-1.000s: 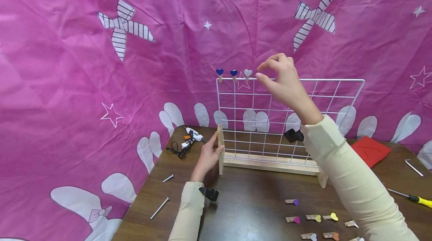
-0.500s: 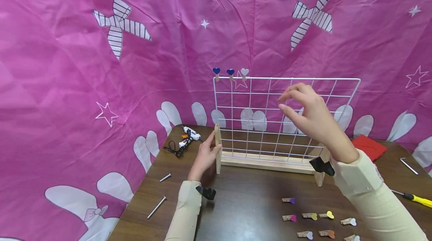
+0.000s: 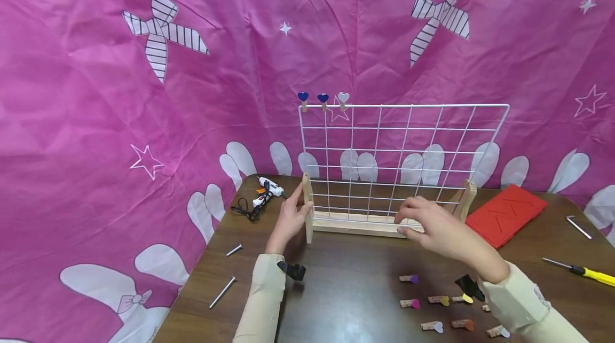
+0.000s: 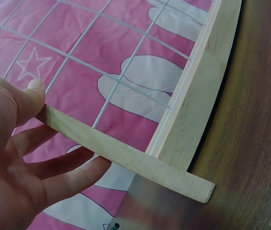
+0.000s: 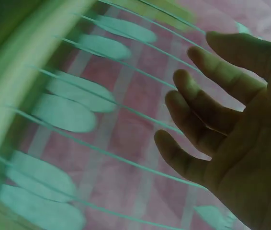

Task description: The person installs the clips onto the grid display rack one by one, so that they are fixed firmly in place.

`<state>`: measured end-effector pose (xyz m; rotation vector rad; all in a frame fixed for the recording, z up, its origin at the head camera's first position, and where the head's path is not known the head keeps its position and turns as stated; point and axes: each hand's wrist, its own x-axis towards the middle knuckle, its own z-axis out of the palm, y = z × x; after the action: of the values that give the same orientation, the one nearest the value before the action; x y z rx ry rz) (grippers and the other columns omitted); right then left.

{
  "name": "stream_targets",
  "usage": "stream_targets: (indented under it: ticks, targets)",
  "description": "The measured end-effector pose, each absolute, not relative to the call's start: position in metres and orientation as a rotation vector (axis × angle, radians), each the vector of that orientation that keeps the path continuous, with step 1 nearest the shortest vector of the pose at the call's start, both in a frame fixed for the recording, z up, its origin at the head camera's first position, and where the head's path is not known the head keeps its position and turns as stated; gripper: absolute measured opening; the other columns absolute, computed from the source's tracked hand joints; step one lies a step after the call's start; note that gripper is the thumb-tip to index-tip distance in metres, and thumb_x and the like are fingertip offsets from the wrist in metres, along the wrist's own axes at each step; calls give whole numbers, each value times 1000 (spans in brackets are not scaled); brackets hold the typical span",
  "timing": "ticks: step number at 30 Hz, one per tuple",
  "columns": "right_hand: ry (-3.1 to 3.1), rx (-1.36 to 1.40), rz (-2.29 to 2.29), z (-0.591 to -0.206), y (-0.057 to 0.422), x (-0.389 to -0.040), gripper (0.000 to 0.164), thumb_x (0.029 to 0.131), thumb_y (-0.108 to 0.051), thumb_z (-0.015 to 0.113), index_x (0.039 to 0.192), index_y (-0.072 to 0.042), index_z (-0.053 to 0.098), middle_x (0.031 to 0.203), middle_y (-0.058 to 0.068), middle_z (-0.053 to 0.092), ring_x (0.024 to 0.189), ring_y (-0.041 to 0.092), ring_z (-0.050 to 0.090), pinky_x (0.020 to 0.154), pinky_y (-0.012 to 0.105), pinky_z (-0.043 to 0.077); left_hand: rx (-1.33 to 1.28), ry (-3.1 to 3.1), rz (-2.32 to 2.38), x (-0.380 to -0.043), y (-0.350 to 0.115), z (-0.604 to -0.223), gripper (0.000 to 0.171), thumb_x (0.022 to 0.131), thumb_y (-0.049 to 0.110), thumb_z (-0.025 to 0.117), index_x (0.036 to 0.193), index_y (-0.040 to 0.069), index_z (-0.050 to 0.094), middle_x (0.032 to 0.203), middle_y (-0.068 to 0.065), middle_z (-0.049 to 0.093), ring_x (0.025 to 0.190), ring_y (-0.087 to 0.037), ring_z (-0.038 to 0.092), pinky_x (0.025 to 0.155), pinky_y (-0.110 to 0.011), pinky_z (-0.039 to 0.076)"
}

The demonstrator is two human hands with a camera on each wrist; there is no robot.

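Observation:
A white wire grid (image 3: 408,105) stands upright in a wooden base (image 3: 353,227). My left hand (image 3: 288,223) holds the base's left wooden end post (image 4: 145,165), thumb on one side and fingers on the other, as the left wrist view shows. Two clothespins with blue hearts (image 3: 323,99) and one with a white heart (image 3: 343,98) are clipped along the top wire, at its left end. In front of the grid's lower right, my right hand (image 3: 439,233) holds nothing; its fingers look loosely bent in the right wrist view. Several heart clothespins, including a purple one (image 3: 409,279), lie below it.
A glue gun with black cable (image 3: 270,187) lies at the back left, and two bolts (image 3: 223,293) lie nearer. To the right are red sheets (image 3: 509,215), a hex key (image 3: 578,227) and a yellow-handled screwdriver (image 3: 591,274). A pink curtain (image 3: 250,76) hangs behind.
My right hand has come down from beside the white-heart clothespin at the top wire to the grid's lower right. The left hand keeps its hold on the end post. The view has shifted slightly.

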<state>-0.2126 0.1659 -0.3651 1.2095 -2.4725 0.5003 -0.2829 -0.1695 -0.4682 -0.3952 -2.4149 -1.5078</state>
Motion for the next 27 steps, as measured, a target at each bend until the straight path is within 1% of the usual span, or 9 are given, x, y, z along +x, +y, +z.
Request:
stream_targets:
  ticks: [3, 6, 10, 12, 16, 19, 27]
  targets:
    - [-2561, 1247, 440, -393, 168, -212, 15, 74, -14, 75, 85, -20, 66, 85, -10, 53, 77, 8, 52, 62, 30, 48, -389, -2425, -1509, -283, -169, -467, 60, 90, 8, 59, 144, 11, 33, 119, -24, 56, 101, -30, 61, 78, -35, 55]
    - [-2687, 1279, 381, -417, 171, -210, 17, 70, -16, 77, 85, -15, 69, 83, -8, 54, 74, 9, 53, 60, 30, 48, -401, -2430, -1506, -283, -169, -467, 60, 91, 9, 58, 144, 10, 32, 120, -25, 55, 102, -31, 60, 78, -36, 55]
    - [-2867, 1278, 309, -441, 176, -207, 18, 64, -14, 78, 79, -14, 69, 77, -9, 51, 68, 10, 50, 54, 29, 43, -414, -2427, -1491, -282, -170, -467, 60, 91, 10, 58, 145, 9, 31, 120, -25, 56, 102, -32, 60, 79, -36, 55]
    - [-2926, 1264, 313, -449, 179, -206, 18, 62, -12, 78, 73, -16, 65, 73, -10, 47, 65, 8, 46, 51, 27, 38, -413, -2423, -1489, -282, -170, -467, 61, 90, 11, 59, 145, 9, 31, 118, -25, 57, 101, -31, 60, 78, -36, 55]
    - [-2968, 1232, 375, -460, 184, -204, 22, 60, -7, 77, 65, -19, 59, 68, -12, 43, 61, 6, 39, 49, 23, 33, -424, -2412, -1500, -283, -171, -465, 61, 90, 10, 59, 145, 9, 31, 113, -25, 60, 100, -31, 61, 77, -35, 55]
    - [-2940, 1243, 381, -466, 187, -204, 26, 60, -5, 76, 61, -20, 55, 66, -13, 40, 58, 5, 35, 47, 21, 30, -428, -2408, -1514, -283, -170, -465, 61, 90, 9, 59, 144, 9, 31, 113, -25, 59, 100, -31, 61, 77, -35, 55]
    - [-2877, 1257, 393, -476, 188, -206, 29, 63, -6, 76, 60, -21, 51, 64, -13, 39, 55, 3, 34, 45, 19, 29, -395, -2433, -1536, -282, -171, -467, 61, 91, 11, 58, 145, 10, 30, 119, -24, 56, 102, -30, 60, 79, -37, 54]
